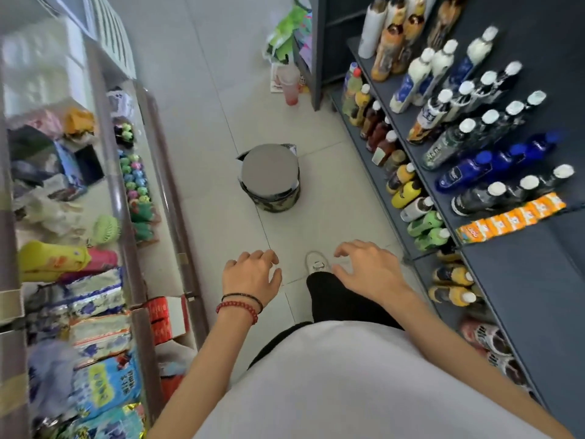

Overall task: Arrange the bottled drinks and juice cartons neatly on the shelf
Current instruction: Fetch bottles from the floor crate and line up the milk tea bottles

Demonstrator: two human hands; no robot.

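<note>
Right now your left hand (251, 275) and right hand (368, 267) hang empty, fingers loosely spread, ready for the bottles (474, 134) on the shelf (522, 280).

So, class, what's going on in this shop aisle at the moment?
A person stands in a narrow aisle, both hands empty and held out over the tiled floor. The left hand wears red and black bracelets; the right hand is nearer the dark grey drinks shelf, already lined with white-capped bottles and orange juice cartons. Nothing is being held yet.
</note>
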